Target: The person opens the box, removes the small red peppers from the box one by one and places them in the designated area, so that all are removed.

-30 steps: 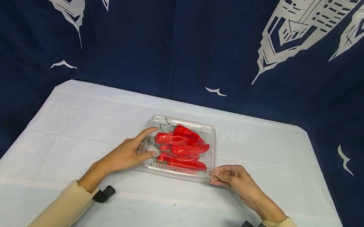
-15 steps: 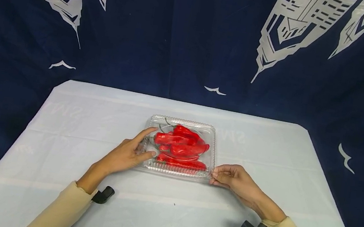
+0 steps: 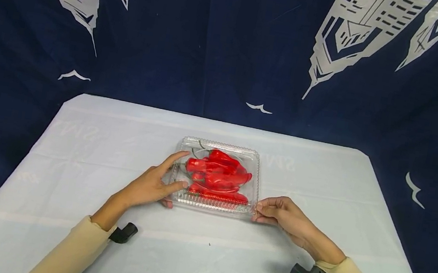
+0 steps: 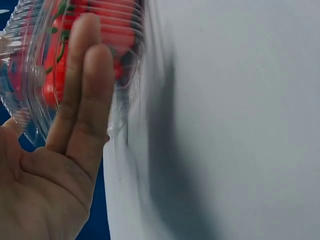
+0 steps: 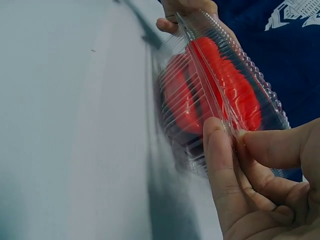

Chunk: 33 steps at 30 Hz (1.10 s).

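Note:
A clear plastic clamshell container (image 3: 229, 206) with a ribbed rim lies on the white table, its lid down. Several red chili peppers (image 3: 219, 174) with green stems show through it. At its left side my left hand (image 3: 152, 188) rests, index finger and thumb reaching over the lid's edge. Two straight fingers (image 4: 90, 95) of that hand lie along the container's side in the left wrist view. With thumb and fingers my right hand (image 3: 281, 216) pinches the rim at the near right corner; the right wrist view shows the fingertips (image 5: 215, 132) on the seam.
A white cloth covers the table (image 3: 201, 256). Behind it hangs a dark blue curtain (image 3: 163, 52) with white building and bird prints. Black wrist devices (image 3: 124, 233) sit on both forearms.
Lower fingers of my left hand now show below the container's near left corner. My right hand keeps its pinch, and the container stays about where it was.

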Available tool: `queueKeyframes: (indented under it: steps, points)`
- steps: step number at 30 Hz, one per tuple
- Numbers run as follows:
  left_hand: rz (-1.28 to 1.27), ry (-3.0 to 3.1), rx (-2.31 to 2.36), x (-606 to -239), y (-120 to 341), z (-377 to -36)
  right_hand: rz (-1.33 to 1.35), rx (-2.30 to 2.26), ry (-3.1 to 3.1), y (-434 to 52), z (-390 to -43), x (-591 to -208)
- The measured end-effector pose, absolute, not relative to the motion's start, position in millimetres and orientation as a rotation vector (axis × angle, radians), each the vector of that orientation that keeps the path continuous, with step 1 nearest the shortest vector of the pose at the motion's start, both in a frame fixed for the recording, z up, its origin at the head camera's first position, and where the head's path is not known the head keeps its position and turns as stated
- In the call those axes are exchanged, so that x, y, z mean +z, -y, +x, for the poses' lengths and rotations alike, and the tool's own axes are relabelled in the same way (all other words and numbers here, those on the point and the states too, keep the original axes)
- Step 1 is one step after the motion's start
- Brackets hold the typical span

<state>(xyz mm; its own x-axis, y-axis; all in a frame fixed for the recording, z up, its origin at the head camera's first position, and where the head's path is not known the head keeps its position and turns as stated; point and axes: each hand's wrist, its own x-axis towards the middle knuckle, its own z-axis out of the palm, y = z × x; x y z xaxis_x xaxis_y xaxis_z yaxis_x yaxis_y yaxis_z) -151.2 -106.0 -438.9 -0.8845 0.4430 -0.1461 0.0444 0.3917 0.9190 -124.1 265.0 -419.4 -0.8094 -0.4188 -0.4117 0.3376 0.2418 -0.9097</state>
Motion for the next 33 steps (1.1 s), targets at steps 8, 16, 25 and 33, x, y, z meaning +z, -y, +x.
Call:
queueKeyframes:
  steps: [8, 16, 25, 33]
  points:
    - [0.413, -2.208, 1.577, -437.4, 102.7, -149.8, -0.045, -1.691, -1.962, -266.2, -113.8, -425.7]
    - [0.404, -2.225, 1.569, -436.9, 102.4, -149.3, -0.086, -1.699, -2.036, -261.5, -109.8, -432.9]
    - [0.389, -2.266, 1.55, -438.0, 101.0, -149.4, -0.212, -1.687, -2.2, -258.0, -108.3, -437.6]
    - [0.4, -2.261, 1.549, -437.5, 101.2, -149.0, -0.356, -1.637, -2.397, -252.1, -104.1, -446.3]
